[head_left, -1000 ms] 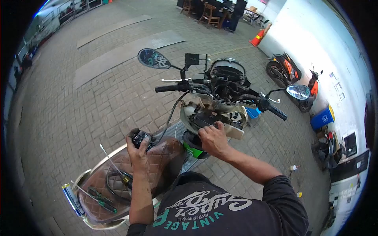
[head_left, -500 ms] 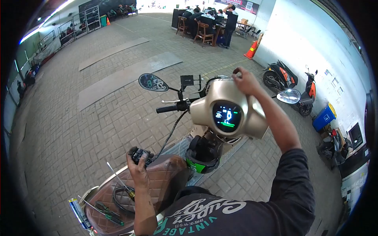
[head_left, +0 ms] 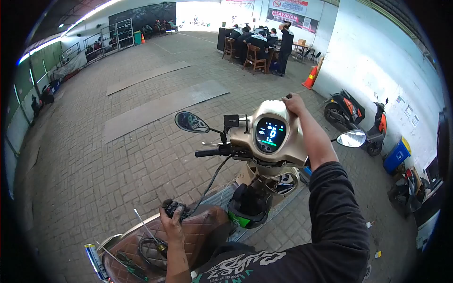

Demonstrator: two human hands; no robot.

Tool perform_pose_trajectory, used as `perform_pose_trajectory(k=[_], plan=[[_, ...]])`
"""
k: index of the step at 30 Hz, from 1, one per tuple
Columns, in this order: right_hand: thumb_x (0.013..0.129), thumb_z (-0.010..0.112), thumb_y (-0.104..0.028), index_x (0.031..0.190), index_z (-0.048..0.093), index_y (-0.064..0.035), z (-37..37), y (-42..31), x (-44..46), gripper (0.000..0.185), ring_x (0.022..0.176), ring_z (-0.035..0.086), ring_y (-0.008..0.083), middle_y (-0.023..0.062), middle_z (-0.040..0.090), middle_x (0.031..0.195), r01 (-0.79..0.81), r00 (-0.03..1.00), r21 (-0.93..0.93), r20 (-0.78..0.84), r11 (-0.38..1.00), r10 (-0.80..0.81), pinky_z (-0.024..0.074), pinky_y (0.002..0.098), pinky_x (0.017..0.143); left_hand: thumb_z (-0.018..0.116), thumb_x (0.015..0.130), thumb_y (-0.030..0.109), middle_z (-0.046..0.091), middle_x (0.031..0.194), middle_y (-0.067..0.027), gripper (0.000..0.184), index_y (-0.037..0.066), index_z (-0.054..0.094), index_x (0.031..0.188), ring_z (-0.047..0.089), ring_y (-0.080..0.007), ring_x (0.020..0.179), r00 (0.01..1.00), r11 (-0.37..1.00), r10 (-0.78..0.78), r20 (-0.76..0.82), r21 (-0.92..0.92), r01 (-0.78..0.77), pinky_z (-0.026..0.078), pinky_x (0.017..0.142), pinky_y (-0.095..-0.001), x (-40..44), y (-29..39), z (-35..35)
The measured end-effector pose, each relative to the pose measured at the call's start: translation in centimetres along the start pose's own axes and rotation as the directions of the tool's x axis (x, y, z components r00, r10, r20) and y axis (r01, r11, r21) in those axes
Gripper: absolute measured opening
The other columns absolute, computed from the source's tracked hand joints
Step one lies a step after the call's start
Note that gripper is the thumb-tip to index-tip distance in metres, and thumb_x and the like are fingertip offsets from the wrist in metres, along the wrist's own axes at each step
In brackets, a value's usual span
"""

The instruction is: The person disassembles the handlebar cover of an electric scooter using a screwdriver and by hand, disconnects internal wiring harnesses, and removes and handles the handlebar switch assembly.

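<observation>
My left hand point(head_left: 171, 220) is closed round a small black device point(head_left: 175, 209) above the brown quilted seat point(head_left: 188, 236); a black cable runs from it up to the handlebar. My right hand point(head_left: 294, 103) grips the top edge of the gold headlight cover point(head_left: 288, 137), which sits over the middle of the handlebar. The cover's round display point(head_left: 271, 135) is lit. Out to the left are the black grip point(head_left: 207, 153) and a mirror point(head_left: 191, 122). A black and green helmet point(head_left: 247, 207) is below the cover.
Screwdrivers point(head_left: 151, 233) and a coiled cable lie on the seat. Several people point(head_left: 257, 42) are at a table ahead. An orange cone point(head_left: 310, 78), parked scooters point(head_left: 376, 125) and a blue bin point(head_left: 397, 154) line the right wall. Flat boards point(head_left: 165, 111) lie on the paving.
My right hand has moved from the open front of the scooter up to the cover, which now hides the exposed handlebar parts. The view has tilted up. My left hand still holds the device.
</observation>
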State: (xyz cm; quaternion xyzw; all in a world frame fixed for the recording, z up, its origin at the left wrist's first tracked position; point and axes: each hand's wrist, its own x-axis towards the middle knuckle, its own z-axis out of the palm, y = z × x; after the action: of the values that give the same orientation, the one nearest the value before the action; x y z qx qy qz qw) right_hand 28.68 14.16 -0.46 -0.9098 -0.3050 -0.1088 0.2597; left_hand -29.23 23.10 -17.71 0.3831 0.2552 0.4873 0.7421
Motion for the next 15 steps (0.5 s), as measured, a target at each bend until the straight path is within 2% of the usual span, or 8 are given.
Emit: perform_pose_trajectory(k=[4, 7, 10, 11, 12, 13, 14, 15], plan=[[0.085, 0.064, -0.036, 0.105, 0.066, -0.0031, 2.8, 2.7, -1.4, 0.039, 0.103, 0.062, 0.0375, 0.0217, 0.066, 0.107, -0.067, 0.995, -0.072, -0.083, 0.995, 0.061, 0.0489, 0.0433, 0.089, 0.073, 0.083, 0.015, 0.056, 0.099, -0.0076, 0.047, 0.007, 0.045, 0.12, 0.064, -0.0229, 0.089, 0.999, 0.999, 0.036, 0.04, 0.027, -0.038, 0.058, 0.08, -0.0402, -0.3, -0.8, -0.2], [0.086, 0.065, -0.026, 0.109, 0.064, -0.0055, 3.3, 2.3, -3.2, 0.031, 0.1, 0.064, 0.0337, 0.0182, 0.067, 0.104, 0.027, 0.963, -0.102, -0.264, 0.994, -0.054, 0.0497, 0.0417, 0.087, 0.071, 0.085, 0.017, 0.057, 0.1, -0.0084, 0.046, 0.007, 0.045, 0.121, 0.064, -0.0221, 0.088, 0.996, 0.992, 0.053, 0.074, 0.113, -0.061, 0.057, 0.079, -0.0392, -0.5, -1.2, 0.0], [0.086, 0.064, -0.016, 0.108, 0.064, -0.006, 2.0, -2.3, -8.8, 0.024, 0.089, 0.064, 0.0308, 0.0168, 0.066, 0.096, 0.26, 0.896, 0.21, -0.417, 0.943, -0.154, 0.0499, 0.0404, 0.08, 0.069, 0.086, 0.013, 0.054, 0.099, -0.0073, 0.044, 0.004, 0.044, 0.121, 0.062, -0.0188, 0.085, 0.994, 0.989, 0.019, 0.11, 0.145, -0.035, 0.057, 0.077, -0.0355, -0.8, -1.4, 0.9], [0.085, 0.064, -0.01, 0.107, 0.063, -0.0039, 2.0, -4.4, -12.1, 0.023, 0.08, 0.063, 0.0279, 0.0162, 0.066, 0.092, 0.339, 0.876, 0.225, -0.428, 0.913, -0.22, 0.0494, 0.0393, 0.074, 0.07, 0.087, 0.014, 0.054, 0.099, -0.0074, 0.045, 0.004, 0.043, 0.122, 0.062, -0.0186, 0.085, 0.991, 0.99, 0.014, 0.136, 0.136, -0.033, 0.057, 0.076, -0.0352, -1.0, -1.5, 1.5], [0.085, 0.065, -0.012, 0.104, 0.063, -0.0021, 1.4, -7.0, -16.4, 0.022, 0.077, 0.063, 0.0274, 0.016, 0.066, 0.088, 0.374, 0.891, 0.337, -0.391, 0.864, -0.233, 0.0499, 0.0387, 0.071, 0.07, 0.087, 0.015, 0.054, 0.099, -0.0076, 0.046, 0.005, 0.042, 0.123, 0.062, -0.0185, 0.085, 0.987, 0.991, 0.008, 0.163, 0.128, -0.03, 0.056, 0.076, -0.0349, -1.3, -1.5, 2.3], [0.084, 0.066, -0.011, 0.106, 0.063, -0.0027, 2.7, -7.6, -19.6, 0.024, 0.082, 0.063, 0.0246, 0.0127, 0.066, 0.089, 0.407, 0.904, 0.457, -0.323, 0.791, -0.279, 0.0498, 0.0354, 0.075, 0.07, 0.087, 0.016, 0.054, 0.099, -0.0077, 0.048, 0.005, 0.042, 0.124, 0.062, -0.0183, 0.085, 0.981, 0.992, 0.007, 0.193, 0.118, -0.03, 0.056, 0.076, -0.0346, -1.4, -1.5, 3.2], [0.083, 0.066, -0.009, 0.105, 0.062, -0.0026, 2.3, -9.8, -23.9, 0.024, 0.084, 0.063, 0.0227, 0.0124, 0.066, 0.092, 0.356, 0.934, 0.505, -0.229, 0.786, -0.276, 0.0501, 0.0344, 0.077, 0.069, 0.087, 0.013, 0.054, 0.1, -0.008, 0.054, 0.007, 0.038, 0.131, 0.062, -0.0186, 0.086, 0.974, 0.997, -0.007, 0.227, 0.071, -0.009, 0.056, 0.076, -0.0344, -1.6, -1.5, 4.0], [0.082, 0.067, -0.008, 0.104, 0.062, -0.0026, 3.2, -10.5, -27.0, 0.023, 0.086, 0.063, 0.0216, 0.012, 0.066, 0.093, 0.357, 0.93, 0.56, -0.139, 0.748, -0.339, 0.0503, 0.034, 0.078, 0.068, 0.088, 0.016, 0.055, 0.1, -0.0086, 0.057, 0.007, 0.035, 0.134, 0.062, -0.0196, 0.086, 0.966, 0.992, -0.001, 0.258, 0.121, -0.032, 0.056, 0.076, -0.0344, -1.9, -1.5, 4.6]])
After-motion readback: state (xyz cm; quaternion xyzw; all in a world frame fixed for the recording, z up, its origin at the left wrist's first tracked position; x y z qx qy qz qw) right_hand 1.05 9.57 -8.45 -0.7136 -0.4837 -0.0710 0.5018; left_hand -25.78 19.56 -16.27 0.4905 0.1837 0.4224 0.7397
